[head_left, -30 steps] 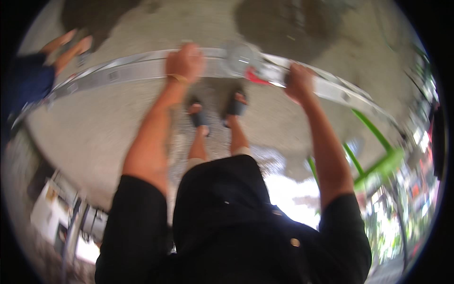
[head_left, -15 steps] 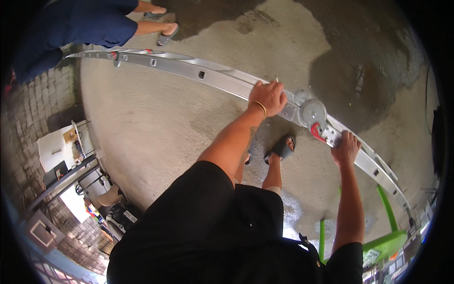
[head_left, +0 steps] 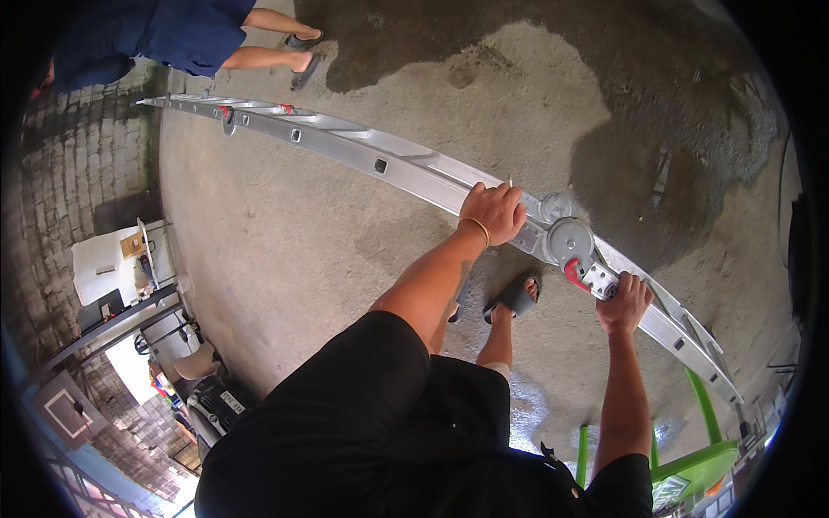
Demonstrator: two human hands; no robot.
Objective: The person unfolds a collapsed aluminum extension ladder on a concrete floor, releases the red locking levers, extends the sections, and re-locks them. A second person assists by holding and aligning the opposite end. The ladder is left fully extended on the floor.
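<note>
Clamped with the left grip (head_left: 494,212) on a silver ladder (head_left: 414,180), just left of 2 round hinge discs (head_left: 571,239); banded at that wrist with a thin yellowish bracelet (head_left: 477,227). Clamped likewise with the right grip (head_left: 624,304) on the same ladder, just beside a silver bracket (head_left: 599,280) with holes and a red lever (head_left: 573,271). Slants, bowed by the lens, from upper left to lower right, in front of dark sandals (head_left: 518,298) and across a concrete floor (head_left: 259,233); cannot tell how high above it. Accompanied near the upper-left end by a co-worker (head_left: 173,34) in dark blue clothing; cannot tell whether touching the ladder. Bordered at lower right by bright green furniture (head_left: 692,463), at upper right by a dark wet patch (head_left: 622,173), at far left by a grey brick wall (head_left: 95,164).
</note>
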